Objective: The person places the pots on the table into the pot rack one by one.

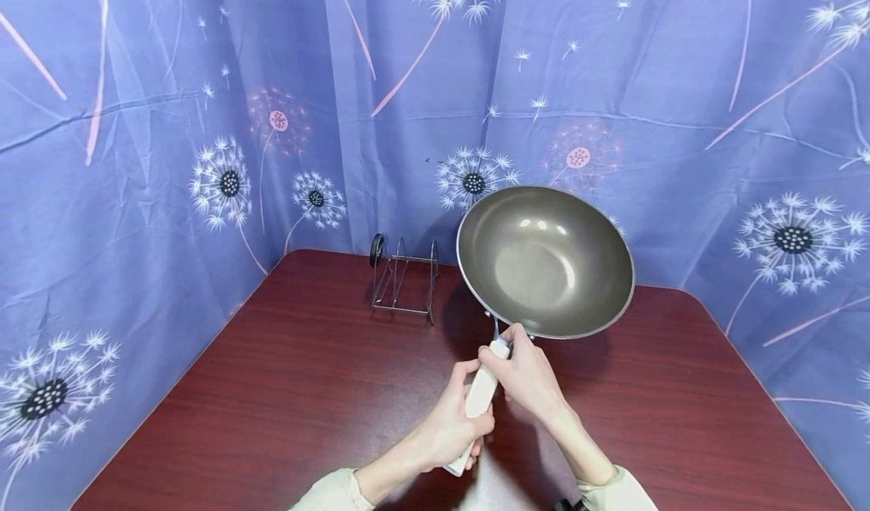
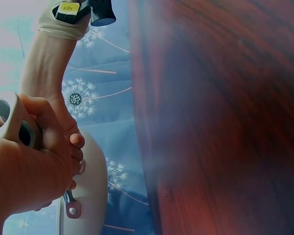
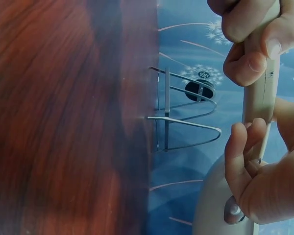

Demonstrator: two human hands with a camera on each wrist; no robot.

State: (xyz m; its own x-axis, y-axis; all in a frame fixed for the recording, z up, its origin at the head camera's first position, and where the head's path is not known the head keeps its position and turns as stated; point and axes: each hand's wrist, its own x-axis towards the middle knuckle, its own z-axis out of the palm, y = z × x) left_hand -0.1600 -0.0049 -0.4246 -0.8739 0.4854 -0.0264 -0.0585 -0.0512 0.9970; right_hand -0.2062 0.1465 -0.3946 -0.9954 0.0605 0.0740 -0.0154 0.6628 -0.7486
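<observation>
One pan (image 1: pixel 544 262) above the table (image 1: pixel 306 375) (rim (image 1: pixel 458 247) right of rack (image 1: pixel 401 309), apart)

Pan (image 1: pixel 544 262): grey-brown interior, pale exterior; handle (image 1: pixel 481 392), off-white. Bench (image 1: pixel 306 390): reddish-brown, streaked wood-grain pattern. Curtain (image 1: pixel 612 66): blue, dandelion print in white, pink and black. Rack (image 1: pixel 402 310): silver wire; disc (image 1: pixel 377 250), black. Sleeves (image 1: pixel 333 494): cream.

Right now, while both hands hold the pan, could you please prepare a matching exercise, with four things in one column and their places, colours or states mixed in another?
Things
1. left hand
2. right hand
3. wire rack
4. table

Descriptions
A. dark red
B. grips the white handle close to the pan
C. stands left of the pan in the head view
D. grips the handle farther from the pan

Pairs: 1-D; 2-B; 3-C; 4-A
</observation>
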